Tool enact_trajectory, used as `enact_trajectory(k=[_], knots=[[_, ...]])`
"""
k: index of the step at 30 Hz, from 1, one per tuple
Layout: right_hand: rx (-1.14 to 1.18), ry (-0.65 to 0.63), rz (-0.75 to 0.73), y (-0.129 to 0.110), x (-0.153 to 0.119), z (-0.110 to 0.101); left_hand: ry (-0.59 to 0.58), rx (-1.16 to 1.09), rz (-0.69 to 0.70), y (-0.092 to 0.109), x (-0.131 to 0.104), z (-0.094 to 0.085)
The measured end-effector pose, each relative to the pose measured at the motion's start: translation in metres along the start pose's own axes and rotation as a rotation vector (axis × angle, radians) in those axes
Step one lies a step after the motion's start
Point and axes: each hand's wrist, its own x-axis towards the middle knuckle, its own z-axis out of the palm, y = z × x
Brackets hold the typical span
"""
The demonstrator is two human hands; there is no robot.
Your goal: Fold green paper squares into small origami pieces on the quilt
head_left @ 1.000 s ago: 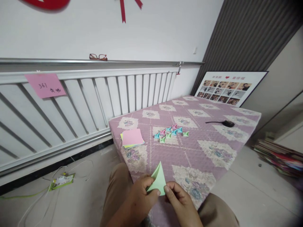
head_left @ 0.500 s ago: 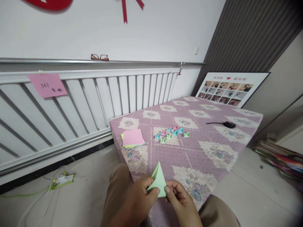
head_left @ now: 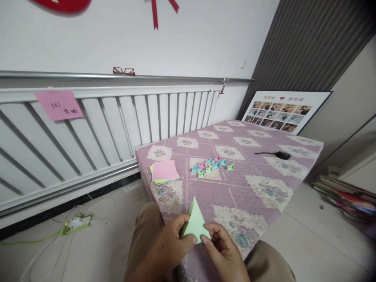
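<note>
1. Your green paper (head_left: 197,225) sits at the bottom centre of the frame, directly between your two hands, over the near part of the patterned cloth (head_left: 232,194); whether it touches the cloth, you cannot tell.
2. It shows as a tall, folded triangle. Its long axis runs up the frame, away from you, the point uppermost and leaning slightly left; the broad end lies toward you.
3. Your left hand (head_left: 173,241) pinches the left side: thumb over the lower face, fingers along the left edge, partly hidden behind the paper.
4. Your right hand (head_left: 225,248) pinches the lower right corner, thumb in front, bent fingers at the right edge.
5. Neither hand is nearer, as both touch the paper. Your thumb tips lie close together but apart near the broad end, leaving the upper point free.
6. Beyond that point, higher in the frame, lie the small folded pieces (head_left: 216,165), right of centre, and the paper stack (head_left: 165,170), left of centre.
</note>
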Motion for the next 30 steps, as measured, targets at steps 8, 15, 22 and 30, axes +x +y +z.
enact_trajectory(k=[8, 15, 22, 30], knots=[[0.198, 0.124, 0.065, 0.004, 0.002, -0.005, 0.008, 0.060, 0.006, 0.007, -0.006, 0.005], [0.241, 0.052, 0.119, 0.005, 0.004, -0.004, 0.075, 0.319, 0.126, 0.007, -0.005, 0.007], [-0.016, -0.179, 0.047, 0.010, 0.006, -0.014, 0.049, 0.447, 0.304, 0.003, -0.003, -0.005], [-0.265, -0.191, -0.154, 0.003, 0.005, -0.014, 0.088, 0.537, 0.383, -0.001, -0.004, -0.015]])
